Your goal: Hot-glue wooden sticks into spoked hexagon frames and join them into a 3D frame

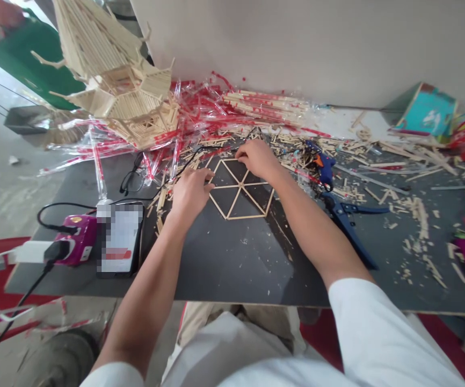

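A flat hexagonal stick frame, made of thin wooden sticks with spokes meeting in the middle, lies on the dark table. My left hand is at its left corner, thumb and fingers closed around the stick ends there. At the far edge, the curled fingers of my right hand pinch the frame near its upper right corner. My right forearm hides part of the frame's right side. Just right of that forearm lie blue-handled cutters, and behind them a blue and orange glue gun.
A tall stick-built tower model stands at the back left, beside red-and-clear plastic wrappers. Stick scraps litter the table's back and right. On the left are a phone, a purple power socket with cables, and eyeglasses.
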Available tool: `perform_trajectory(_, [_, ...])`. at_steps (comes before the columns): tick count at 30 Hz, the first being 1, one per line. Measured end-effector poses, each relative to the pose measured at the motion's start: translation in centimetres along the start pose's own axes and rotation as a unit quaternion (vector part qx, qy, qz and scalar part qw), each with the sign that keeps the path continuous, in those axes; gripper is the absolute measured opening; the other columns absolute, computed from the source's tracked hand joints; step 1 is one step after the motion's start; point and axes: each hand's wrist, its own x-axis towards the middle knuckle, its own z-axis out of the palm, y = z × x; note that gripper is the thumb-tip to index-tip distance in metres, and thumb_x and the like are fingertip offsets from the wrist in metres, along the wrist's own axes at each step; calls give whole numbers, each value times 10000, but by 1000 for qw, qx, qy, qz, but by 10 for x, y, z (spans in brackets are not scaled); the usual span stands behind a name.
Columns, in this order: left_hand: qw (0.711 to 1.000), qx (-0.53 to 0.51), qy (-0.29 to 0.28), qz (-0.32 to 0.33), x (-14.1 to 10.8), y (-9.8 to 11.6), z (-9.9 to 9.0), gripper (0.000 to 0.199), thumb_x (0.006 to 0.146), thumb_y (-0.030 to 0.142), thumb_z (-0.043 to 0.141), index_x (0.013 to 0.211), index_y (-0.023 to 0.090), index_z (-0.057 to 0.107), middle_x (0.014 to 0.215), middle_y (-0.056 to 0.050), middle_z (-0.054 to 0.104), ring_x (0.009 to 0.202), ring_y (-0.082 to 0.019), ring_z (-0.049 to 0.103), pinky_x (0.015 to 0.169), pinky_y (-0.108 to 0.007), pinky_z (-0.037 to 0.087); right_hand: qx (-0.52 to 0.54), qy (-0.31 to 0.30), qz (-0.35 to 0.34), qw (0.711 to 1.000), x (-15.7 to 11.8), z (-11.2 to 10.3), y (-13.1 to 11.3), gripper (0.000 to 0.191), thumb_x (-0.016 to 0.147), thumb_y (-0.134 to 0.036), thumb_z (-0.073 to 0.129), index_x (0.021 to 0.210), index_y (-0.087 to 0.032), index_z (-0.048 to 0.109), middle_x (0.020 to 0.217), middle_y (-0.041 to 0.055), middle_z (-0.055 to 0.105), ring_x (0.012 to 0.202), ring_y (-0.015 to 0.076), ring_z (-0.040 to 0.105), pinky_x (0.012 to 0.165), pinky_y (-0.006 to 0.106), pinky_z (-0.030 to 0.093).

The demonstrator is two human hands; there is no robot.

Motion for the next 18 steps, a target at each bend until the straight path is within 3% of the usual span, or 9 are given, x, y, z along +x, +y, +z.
perform_trajectory(12, [1000,-9,8,0,0,0,0,301,1037,169,792,1327,239,838,1266,-93,871,1343,-332,742,1182,-502,612,40,23,-16,999,7,16,15,244,1052,-151,729,1182,-189,932,1231,146,844,1161,343,775,1127,488,571])
perform_trajectory(18, [1000,-4,3,4,0,-1,0,301,1037,168,788,1325,244,835,1255,-93,870,1348,-329,736,1180,-494,605,54,22,-19,998,6,11,16,241,1032,-156,741,1170,-190,936,1226,148,851,1173,357,777,1150,519,568])
